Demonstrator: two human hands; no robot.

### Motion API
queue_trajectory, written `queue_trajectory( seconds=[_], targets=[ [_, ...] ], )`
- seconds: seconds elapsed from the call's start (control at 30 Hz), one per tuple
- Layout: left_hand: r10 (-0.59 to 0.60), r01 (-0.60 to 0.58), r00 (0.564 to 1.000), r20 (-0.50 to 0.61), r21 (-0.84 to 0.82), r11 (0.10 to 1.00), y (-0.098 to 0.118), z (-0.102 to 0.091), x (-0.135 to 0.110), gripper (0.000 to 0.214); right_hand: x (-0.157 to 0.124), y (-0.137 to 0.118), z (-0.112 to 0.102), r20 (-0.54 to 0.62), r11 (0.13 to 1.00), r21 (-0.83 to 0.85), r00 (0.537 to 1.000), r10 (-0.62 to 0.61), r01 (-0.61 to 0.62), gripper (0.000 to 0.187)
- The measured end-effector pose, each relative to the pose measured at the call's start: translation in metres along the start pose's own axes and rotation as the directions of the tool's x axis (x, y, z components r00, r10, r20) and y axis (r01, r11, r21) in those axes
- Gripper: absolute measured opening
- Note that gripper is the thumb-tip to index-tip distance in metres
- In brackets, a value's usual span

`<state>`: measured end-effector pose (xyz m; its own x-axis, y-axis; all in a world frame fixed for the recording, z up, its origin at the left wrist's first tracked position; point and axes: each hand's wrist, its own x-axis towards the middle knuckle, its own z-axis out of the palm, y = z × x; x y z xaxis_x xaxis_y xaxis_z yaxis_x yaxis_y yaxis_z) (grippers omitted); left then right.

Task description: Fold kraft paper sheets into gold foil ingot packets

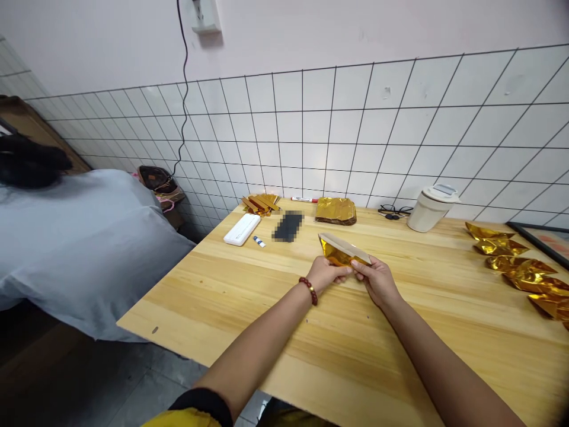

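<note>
A partly folded sheet of gold foil paper [340, 249] is held above the wooden table, its gold face toward me and a pale brown backing along the top. My left hand [328, 271] grips its lower left side, with the thumb pointing right. On the lower right, my right hand [377, 280] pinches the same sheet. Both thumbs meet near its bottom edge; the fingers behind are partly hidden. Just beyond the hands lies a stack of flat gold foil sheets [335, 210]. Several folded gold foil ingots [527, 273] form a row at the right.
On the wooden table [213, 302] are a white power bank [242, 229], a small glue stick [259, 241], a blurred dark phone-like object [287, 226], gold strips [262, 204], a marker [303, 200], glasses [395, 210] and a white cup [430, 209]. Another person [84, 249] sits left.
</note>
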<state>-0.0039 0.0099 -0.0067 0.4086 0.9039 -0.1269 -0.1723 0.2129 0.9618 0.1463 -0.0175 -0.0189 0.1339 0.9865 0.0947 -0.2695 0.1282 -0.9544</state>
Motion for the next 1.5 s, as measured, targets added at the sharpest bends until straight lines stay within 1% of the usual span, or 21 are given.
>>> queue_trajectory(
  seconds=[0.07,0.13,0.23,0.33,0.53,0.63,0.7,0.77,0.83,0.87,0.97,1.13,1.33,1.5],
  targets=[
    [-0.037,0.037,0.999,0.021,-0.008,0.999,0.004,0.008,0.009,0.038,0.004,0.001,-0.005,-0.088,0.999,0.038,0.996,-0.027,0.030,0.033],
    [-0.021,0.022,1.000,0.016,-0.030,0.999,0.005,0.017,0.016,0.040,0.009,0.001,-0.010,-0.151,0.995,0.078,0.987,-0.049,0.061,0.034],
    [0.015,-0.017,1.000,-0.021,-0.098,0.995,0.000,0.028,0.022,0.044,0.013,0.001,-0.016,-0.203,0.987,0.139,0.978,-0.052,0.081,0.032],
    [0.062,-0.065,0.998,-0.026,-0.126,0.990,-0.008,0.034,0.025,0.045,0.016,0.001,-0.019,-0.233,0.982,0.169,0.972,-0.045,0.086,0.032],
    [0.109,-0.111,0.994,-0.022,-0.110,0.988,-0.014,0.032,0.027,0.045,0.018,0.004,-0.020,-0.238,0.979,0.193,0.971,-0.021,0.069,0.034],
    [0.124,-0.132,0.990,-0.069,-0.128,0.983,-0.017,0.032,0.028,0.042,0.018,0.002,-0.021,-0.231,0.973,0.220,0.973,-0.022,0.074,0.035],
    [0.137,-0.153,0.985,-0.106,-0.154,0.976,-0.018,0.031,0.029,0.040,0.017,0.000,-0.021,-0.187,0.970,0.230,0.982,-0.037,0.081,0.035],
    [0.145,-0.166,0.982,-0.124,-0.186,0.968,-0.018,0.030,0.029,0.039,0.016,-0.002,-0.022,-0.113,0.975,0.209,0.992,-0.055,0.078,0.035],
    [0.145,-0.167,0.982,-0.118,-0.208,0.964,-0.017,0.029,0.029,0.039,0.014,-0.001,-0.021,-0.059,0.986,0.150,0.997,-0.058,0.066,0.032],
    [0.146,-0.166,0.983,-0.109,-0.214,0.963,-0.017,0.029,0.029,0.039,0.014,-0.001,-0.021,-0.053,0.991,0.118,0.997,-0.056,0.062,0.032],
    [0.161,-0.175,0.984,-0.080,-0.208,0.962,-0.017,0.030,0.029,0.040,0.014,0.003,-0.020,-0.083,0.997,0.059,0.995,-0.052,0.057,0.031],
    [0.180,-0.194,0.979,-0.094,-0.177,0.965,-0.017,0.032,0.027,0.041,0.014,0.005,-0.021,-0.106,0.997,0.057,0.993,-0.049,0.055,0.029],
    [0.108,-0.121,0.989,-0.105,-0.123,0.985,-0.016,0.036,0.027,0.042,0.015,0.002,-0.022,-0.175,0.990,0.137,0.985,0.000,0.024,0.027],
    [0.099,-0.112,0.989,-0.114,-0.119,0.987,-0.017,0.037,0.028,0.039,0.015,0.001,-0.022,-0.184,0.988,0.152,0.983,-0.003,0.031,0.030]
  ],
)
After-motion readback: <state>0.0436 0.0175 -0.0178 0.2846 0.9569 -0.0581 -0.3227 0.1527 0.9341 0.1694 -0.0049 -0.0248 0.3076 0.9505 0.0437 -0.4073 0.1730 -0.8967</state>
